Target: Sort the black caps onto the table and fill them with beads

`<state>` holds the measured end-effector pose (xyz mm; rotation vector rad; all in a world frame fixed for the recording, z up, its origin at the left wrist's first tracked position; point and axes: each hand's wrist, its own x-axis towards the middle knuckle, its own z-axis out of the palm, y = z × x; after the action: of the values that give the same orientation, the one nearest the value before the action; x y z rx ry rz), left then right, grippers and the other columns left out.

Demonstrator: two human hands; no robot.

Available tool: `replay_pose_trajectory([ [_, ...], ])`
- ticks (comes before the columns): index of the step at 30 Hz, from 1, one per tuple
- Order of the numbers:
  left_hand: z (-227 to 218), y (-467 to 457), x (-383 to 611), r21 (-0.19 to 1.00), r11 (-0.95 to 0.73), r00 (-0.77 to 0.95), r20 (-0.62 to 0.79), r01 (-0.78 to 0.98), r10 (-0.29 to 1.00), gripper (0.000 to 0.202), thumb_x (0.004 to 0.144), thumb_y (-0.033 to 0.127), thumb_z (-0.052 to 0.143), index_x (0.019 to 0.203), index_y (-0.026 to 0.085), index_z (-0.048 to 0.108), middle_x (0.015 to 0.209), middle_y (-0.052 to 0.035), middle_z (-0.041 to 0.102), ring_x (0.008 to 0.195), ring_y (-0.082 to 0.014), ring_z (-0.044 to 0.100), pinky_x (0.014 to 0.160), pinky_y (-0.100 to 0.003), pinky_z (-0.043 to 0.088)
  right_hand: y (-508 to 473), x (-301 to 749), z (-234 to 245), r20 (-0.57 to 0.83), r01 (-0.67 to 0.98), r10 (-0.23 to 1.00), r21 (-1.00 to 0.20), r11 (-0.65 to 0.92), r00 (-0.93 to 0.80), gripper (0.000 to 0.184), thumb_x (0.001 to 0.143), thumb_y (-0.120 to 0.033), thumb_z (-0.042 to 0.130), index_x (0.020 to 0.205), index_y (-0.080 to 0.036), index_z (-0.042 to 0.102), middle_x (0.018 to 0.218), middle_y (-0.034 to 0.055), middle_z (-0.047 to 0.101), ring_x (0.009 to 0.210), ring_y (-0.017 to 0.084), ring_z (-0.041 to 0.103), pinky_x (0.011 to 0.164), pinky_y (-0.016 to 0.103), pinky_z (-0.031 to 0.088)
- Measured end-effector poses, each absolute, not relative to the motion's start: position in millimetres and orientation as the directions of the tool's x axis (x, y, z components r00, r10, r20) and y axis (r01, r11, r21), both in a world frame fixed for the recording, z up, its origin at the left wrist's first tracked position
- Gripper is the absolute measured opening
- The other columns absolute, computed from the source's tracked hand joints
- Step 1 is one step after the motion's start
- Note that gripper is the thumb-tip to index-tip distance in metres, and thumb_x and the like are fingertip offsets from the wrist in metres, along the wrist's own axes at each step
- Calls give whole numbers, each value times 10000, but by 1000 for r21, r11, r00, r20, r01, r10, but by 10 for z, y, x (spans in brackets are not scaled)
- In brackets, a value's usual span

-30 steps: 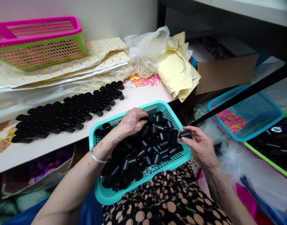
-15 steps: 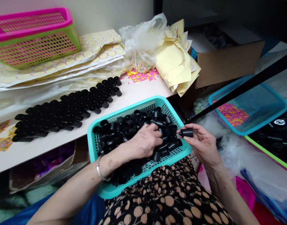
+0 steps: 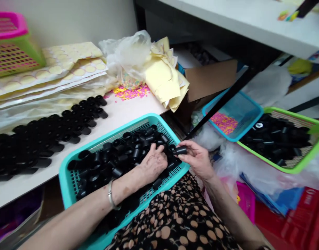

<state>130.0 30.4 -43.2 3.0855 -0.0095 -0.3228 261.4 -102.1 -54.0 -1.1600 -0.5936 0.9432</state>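
A turquoise plastic basket (image 3: pixel 68 189) rests on my lap, filled with loose black plastic caps (image 3: pixel 117 172). My left hand (image 3: pixel 154 163) reaches down into it, fingers bent among the caps. Its fingertips are hidden, so what they grip cannot be made out. Over the basket's right rim, my right hand (image 3: pixel 197 158) pinches one black cap (image 3: pixel 180 150) between thumb and fingers, lying sideways. The cap's narrower end points left, toward my left hand.
On the shelf at left stand rows of black caps (image 3: pixel 45 139). Behind are sticker sheets (image 3: pixel 78 66), a plastic bag (image 3: pixel 128 52) and pink and yellow bits (image 3: pixel 133 92). A black table leg (image 3: pixel 224 97) slants at right, near a blue basket (image 3: pixel 243 104) and a green basket (image 3: pixel 289 169).
The view has turned right, bringing the green basket and a white tabletop more fully into sight. My left hand has shifted slightly among the caps; my right hand still holds its cap.
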Motion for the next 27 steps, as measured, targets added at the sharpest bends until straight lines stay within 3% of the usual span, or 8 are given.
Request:
replay_pose_trajectory([
  [5, -388, 317, 1274, 107, -994, 973, -230, -11, -36, 182, 818, 93, 447, 850, 119, 625, 826, -126, 603, 919, -274, 451, 840, -503, 345, -1014, 2619, -510, -16, -302, 878, -942, 148, 479, 348, 675, -126, 756, 990, -246, 670, 973, 3, 684, 885, 125, 630, 810, 237, 494],
  [10, -379, 355, 1214, 111, -991, 973, -227, 77, 50, 141, 774, 86, 467, 817, 113, 598, 775, -123, 597, 890, -274, 464, 799, -465, 362, -1014, 2580, -478, -24, -362, 870, -915, 179, 493, 327, 666, -178, 763, 975, -217, 665, 996, 39, 693, 879, 173, 648, 832, 326, 508],
  [14, -254, 435, 1144, 262, -954, 979, -178, 144, 99, 282, 723, 95, 513, 993, 141, 580, 902, -95, 607, 865, -249, 469, 748, -406, 383, -1007, 2545, -455, -29, -355, 876, -920, 165, 482, 322, 671, -195, 760, 974, -217, 653, 988, 38, 693, 852, 172, 651, 834, 347, 512],
  [16, -182, 477, 1099, 406, -896, 980, -147, 182, 132, 299, 723, 117, 553, 1017, 165, 582, 933, -77, 604, 879, -235, 471, 768, -388, 387, -1000, 2527, -448, -26, -336, 871, -928, 161, 490, 321, 677, -195, 755, 980, -220, 650, 993, 34, 692, 853, 166, 647, 837, 341, 511],
  [18, -122, 503, 1049, 653, -704, 957, -137, 280, 255, 250, 726, 157, 611, 974, 172, 588, 905, -55, 602, 853, -209, 489, 757, -352, 405, -992, 2501, -436, -4, -300, 864, -939, 170, 503, 320, 690, -193, 747, 992, -227, 648, 1001, 30, 690, 884, 166, 641, 838, 327, 509],
  [21, -46, 502, 968, 953, -85, 872, -229, 292, 433, 270, 692, 228, 711, 917, 159, 579, 835, -16, 597, 752, -151, 525, 683, -279, 434, -979, 2439, -388, 47, -211, 862, -962, 176, 506, 323, 723, -178, 725, 1027, -246, 637, 1019, 20, 682, 916, 160, 631, 821, 295, 508],
  [23, 4, 485, 919, 953, 248, 838, -278, 177, 470, 310, 646, 223, 763, 888, 144, 586, 809, -4, 606, 717, -118, 543, 666, -238, 439, -970, 2387, -340, 80, -133, 870, -977, 164, 486, 324, 750, -171, 702, 1052, -257, 627, 1036, 18, 670, 917, 155, 627, 803, 282, 509],
  [27, 70, 454, 849, 837, 546, 792, -356, 34, 496, 350, 588, 165, 805, 876, 127, 611, 744, 4, 622, 624, -73, 554, 615, -190, 454, -940, 2279, -251, 173, 37, 874, -984, 175, 455, 318, 792, -168, 659, 1087, -274, 612, 1075, 24, 636, 974, 169, 602, 839, 299, 494],
])
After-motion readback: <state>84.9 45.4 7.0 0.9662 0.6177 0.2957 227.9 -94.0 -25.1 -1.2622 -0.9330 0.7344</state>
